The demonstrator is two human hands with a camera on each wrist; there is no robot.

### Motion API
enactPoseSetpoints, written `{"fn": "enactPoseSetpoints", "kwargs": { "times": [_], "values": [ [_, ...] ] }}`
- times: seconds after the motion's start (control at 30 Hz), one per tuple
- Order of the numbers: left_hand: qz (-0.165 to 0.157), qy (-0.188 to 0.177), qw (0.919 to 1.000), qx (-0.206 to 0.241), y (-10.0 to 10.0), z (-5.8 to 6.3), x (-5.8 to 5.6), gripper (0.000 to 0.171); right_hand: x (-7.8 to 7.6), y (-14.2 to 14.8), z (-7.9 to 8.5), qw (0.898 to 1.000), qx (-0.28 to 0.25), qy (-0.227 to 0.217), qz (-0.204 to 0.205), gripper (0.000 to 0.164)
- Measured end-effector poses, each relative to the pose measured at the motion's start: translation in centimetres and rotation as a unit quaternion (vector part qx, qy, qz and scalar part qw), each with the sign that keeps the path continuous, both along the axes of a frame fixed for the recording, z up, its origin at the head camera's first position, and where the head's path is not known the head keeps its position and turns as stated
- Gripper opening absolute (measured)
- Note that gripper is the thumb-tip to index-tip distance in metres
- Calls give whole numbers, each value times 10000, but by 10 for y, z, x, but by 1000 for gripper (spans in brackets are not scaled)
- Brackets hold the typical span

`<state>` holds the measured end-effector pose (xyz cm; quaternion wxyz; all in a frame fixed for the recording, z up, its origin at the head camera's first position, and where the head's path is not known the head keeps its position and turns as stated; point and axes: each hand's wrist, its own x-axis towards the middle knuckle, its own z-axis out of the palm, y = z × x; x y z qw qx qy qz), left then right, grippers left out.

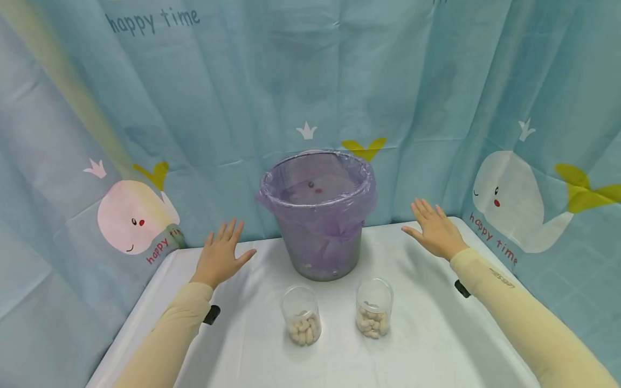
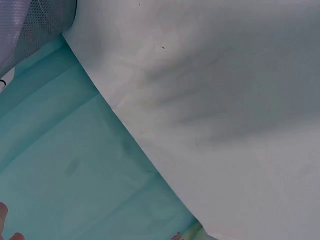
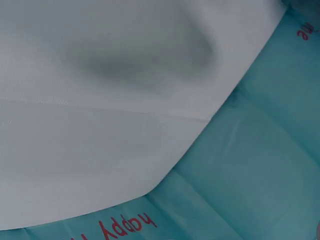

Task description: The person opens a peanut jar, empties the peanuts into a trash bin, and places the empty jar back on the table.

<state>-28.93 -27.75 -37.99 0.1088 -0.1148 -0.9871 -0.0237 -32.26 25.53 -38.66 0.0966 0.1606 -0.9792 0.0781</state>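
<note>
My left hand (image 1: 220, 256) hovers over the left side of the white table, fingers straight and thumb spread, holding nothing. On the other side my right hand (image 1: 436, 231) is held likewise above the table, also without anything in it. Between them at the back stands a bin (image 1: 322, 261) lined with a purple plastic bag (image 1: 335, 213). Two clear, lidless-looking jars stand upright in front of it. The left jar (image 1: 298, 302) and the right jar (image 1: 375, 293) each hold several peanuts in the shell. Fingertips (image 2: 4, 212) peek in at the corner of the left wrist view.
The white table (image 1: 271, 366) meets a blue curtain (image 1: 233, 108) printed with whales at the back and both sides. A table edge and corner appear in the right wrist view, with the curtain (image 3: 260, 165) beyond. Dark wrist devices (image 1: 212, 314) sit under both forearms.
</note>
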Motion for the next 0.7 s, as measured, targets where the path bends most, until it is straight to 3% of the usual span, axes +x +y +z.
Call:
{"fn": "enactPoseSetpoints", "kwargs": {
  "times": [0.7],
  "values": [
    [-346,263,9990,-64,12,-6,19,87,22,-15,-6,9988,-238,-6,428,79]
  ]
}}
